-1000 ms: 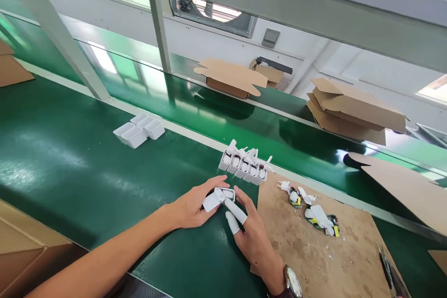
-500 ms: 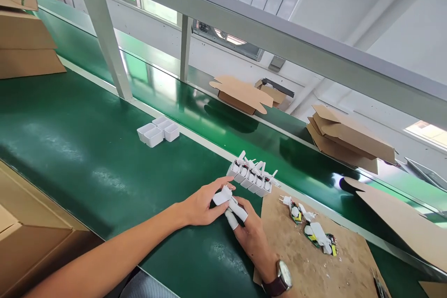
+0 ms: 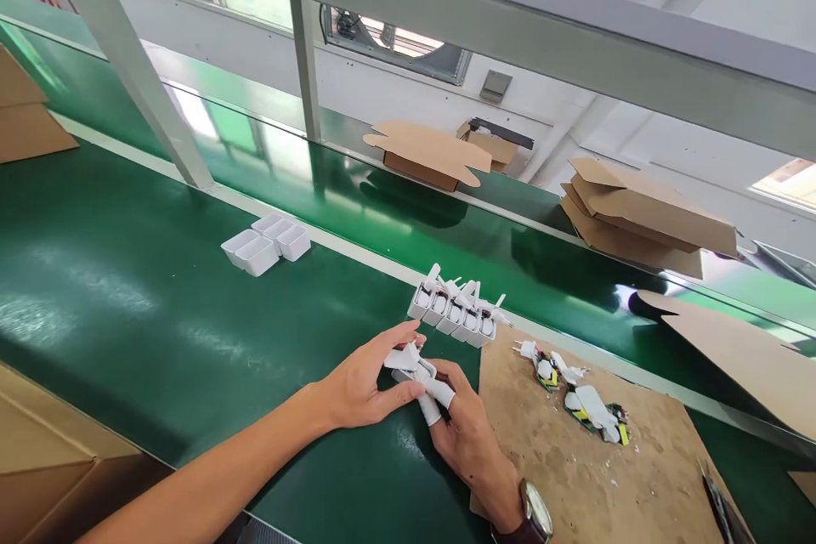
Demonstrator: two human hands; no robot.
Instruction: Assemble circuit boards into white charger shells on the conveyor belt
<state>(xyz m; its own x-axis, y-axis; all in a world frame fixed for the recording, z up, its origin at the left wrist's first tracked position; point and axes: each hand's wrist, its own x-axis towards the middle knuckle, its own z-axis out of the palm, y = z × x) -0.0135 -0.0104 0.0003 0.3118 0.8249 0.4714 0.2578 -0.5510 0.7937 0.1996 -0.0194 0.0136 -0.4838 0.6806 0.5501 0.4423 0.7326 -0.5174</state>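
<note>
In front of me my left hand (image 3: 373,376) pinches a small white plastic part (image 3: 403,357), thumb on the near side and fingers on the far side. My right hand (image 3: 462,416), with white covers on two fingertips, grips a white plastic casing (image 3: 417,371) against that part. The two pieces touch, and the fingers hide much of them. Just beyond stands a row of several white casings (image 3: 451,313) filled with round white parts and wires, with white pieces sticking up. Right of my hands lie circuit boards with white plug parts (image 3: 596,412).
A brown board (image 3: 548,459) lies on the green work surface (image 3: 159,314), with dark pliers-like tools (image 3: 720,497) at its right. Empty white casings (image 3: 255,253) stand at the left. Cardboard boxes (image 3: 44,433) flank the near left edge; a metal frame (image 3: 306,68) rises beyond.
The white part in my left hand has tilted and now sits over the casing in my right hand, whose open rim shows more. The camera view has shifted slightly.
</note>
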